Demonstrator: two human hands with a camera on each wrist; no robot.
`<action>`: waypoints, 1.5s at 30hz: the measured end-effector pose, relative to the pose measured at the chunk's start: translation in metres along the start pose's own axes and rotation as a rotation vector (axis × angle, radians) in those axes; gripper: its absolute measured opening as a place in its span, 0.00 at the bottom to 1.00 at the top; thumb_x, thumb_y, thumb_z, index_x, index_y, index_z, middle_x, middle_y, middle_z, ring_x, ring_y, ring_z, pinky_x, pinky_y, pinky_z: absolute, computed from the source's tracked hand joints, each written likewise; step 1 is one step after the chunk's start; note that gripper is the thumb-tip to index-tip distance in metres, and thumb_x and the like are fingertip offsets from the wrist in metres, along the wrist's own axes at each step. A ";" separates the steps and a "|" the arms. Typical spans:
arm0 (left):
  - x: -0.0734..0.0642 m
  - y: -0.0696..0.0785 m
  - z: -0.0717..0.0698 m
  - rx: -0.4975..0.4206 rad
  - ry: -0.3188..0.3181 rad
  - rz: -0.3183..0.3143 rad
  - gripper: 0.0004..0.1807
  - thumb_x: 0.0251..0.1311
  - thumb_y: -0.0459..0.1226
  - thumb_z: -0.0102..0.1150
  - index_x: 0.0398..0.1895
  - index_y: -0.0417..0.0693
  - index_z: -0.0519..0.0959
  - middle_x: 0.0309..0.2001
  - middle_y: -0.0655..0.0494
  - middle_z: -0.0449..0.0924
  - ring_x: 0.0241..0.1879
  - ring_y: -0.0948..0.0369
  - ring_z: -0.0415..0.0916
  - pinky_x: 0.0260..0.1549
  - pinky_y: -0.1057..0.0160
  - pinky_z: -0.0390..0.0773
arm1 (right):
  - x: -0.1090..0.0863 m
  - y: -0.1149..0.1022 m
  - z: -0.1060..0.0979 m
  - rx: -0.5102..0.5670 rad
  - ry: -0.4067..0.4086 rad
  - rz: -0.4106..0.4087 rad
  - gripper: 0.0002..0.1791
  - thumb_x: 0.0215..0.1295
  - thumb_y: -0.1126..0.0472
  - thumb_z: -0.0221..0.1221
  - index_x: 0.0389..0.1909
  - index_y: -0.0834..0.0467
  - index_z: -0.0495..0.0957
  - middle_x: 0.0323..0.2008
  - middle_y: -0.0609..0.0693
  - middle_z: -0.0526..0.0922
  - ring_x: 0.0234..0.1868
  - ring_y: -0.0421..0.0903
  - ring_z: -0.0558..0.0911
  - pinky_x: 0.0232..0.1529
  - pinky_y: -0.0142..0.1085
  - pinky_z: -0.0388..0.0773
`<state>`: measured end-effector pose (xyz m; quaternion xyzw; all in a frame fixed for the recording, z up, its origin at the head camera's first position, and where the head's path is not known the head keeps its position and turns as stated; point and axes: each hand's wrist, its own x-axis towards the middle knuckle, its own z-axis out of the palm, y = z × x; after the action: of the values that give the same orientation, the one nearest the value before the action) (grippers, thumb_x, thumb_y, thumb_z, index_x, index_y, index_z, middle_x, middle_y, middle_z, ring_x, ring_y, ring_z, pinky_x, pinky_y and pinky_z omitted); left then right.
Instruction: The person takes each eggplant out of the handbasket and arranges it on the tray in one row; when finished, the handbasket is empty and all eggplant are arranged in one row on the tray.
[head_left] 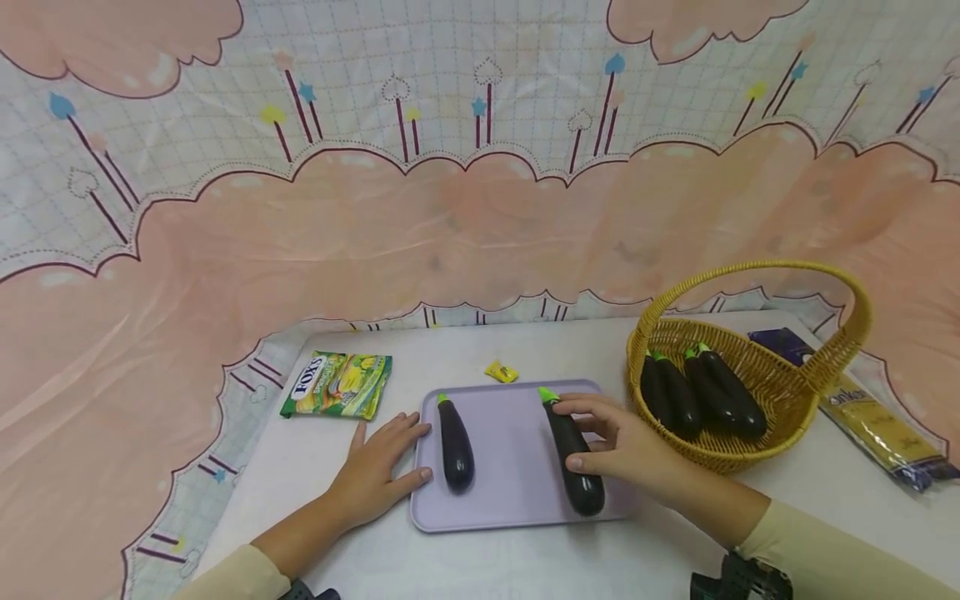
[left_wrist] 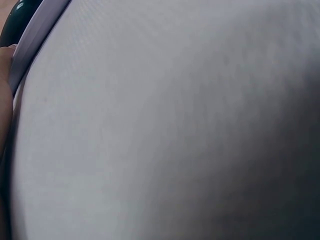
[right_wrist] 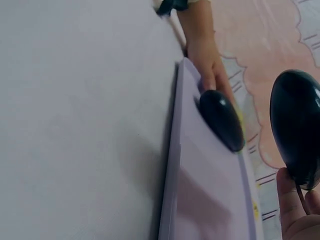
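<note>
My right hand (head_left: 630,442) grips a dark eggplant (head_left: 587,493) with a green cap, thumb on one side and fingers on the other. It is over the right part of a lilac tray (head_left: 510,454); in the right wrist view this eggplant (right_wrist: 297,120) looks raised off the tray. A second eggplant (head_left: 456,454) lies on the tray's left part. Beside it, my left hand (head_left: 378,471) rests with spread fingers, its fingertips at the tray's left edge. The left wrist view catches mostly white tabletop, with a sliver of tray (left_wrist: 37,37) and hand.
A yellow wicker basket (head_left: 720,461) with a tall handle holds several eggplants (head_left: 738,396) right of the tray. Behind the tray lies a small yellow candy (head_left: 501,372). A green FOX'S bag (head_left: 337,385) is at back left, a gold-and-blue packet (head_left: 873,425) at far right.
</note>
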<state>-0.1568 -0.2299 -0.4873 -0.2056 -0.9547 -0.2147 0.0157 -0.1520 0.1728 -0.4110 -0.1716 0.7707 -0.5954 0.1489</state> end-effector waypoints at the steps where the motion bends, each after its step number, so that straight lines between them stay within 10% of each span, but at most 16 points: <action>1: 0.000 0.000 0.000 0.001 0.000 0.000 0.38 0.71 0.60 0.63 0.78 0.56 0.72 0.80 0.47 0.66 0.82 0.44 0.57 0.74 0.22 0.33 | 0.006 0.002 0.003 0.000 0.004 0.004 0.34 0.62 0.63 0.77 0.69 0.55 0.78 0.77 0.57 0.68 0.72 0.65 0.72 0.67 0.55 0.78; 22: 0.000 0.001 -0.001 0.007 0.019 0.003 0.38 0.70 0.60 0.64 0.78 0.56 0.73 0.80 0.48 0.67 0.81 0.44 0.58 0.73 0.21 0.34 | 0.087 0.021 0.065 -0.079 -0.046 -0.011 0.34 0.59 0.61 0.80 0.67 0.52 0.81 0.73 0.56 0.72 0.70 0.62 0.77 0.63 0.49 0.81; 45: -0.001 0.004 -0.001 0.004 0.055 0.037 0.37 0.69 0.58 0.65 0.77 0.54 0.74 0.79 0.46 0.68 0.80 0.43 0.60 0.73 0.21 0.37 | 0.102 0.025 0.075 -0.258 -0.028 -0.006 0.32 0.59 0.57 0.80 0.65 0.51 0.82 0.62 0.55 0.77 0.51 0.49 0.86 0.54 0.42 0.86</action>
<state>-0.1549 -0.2277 -0.4848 -0.2174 -0.9503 -0.2178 0.0462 -0.2128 0.0683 -0.4563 -0.1997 0.8381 -0.4895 0.1346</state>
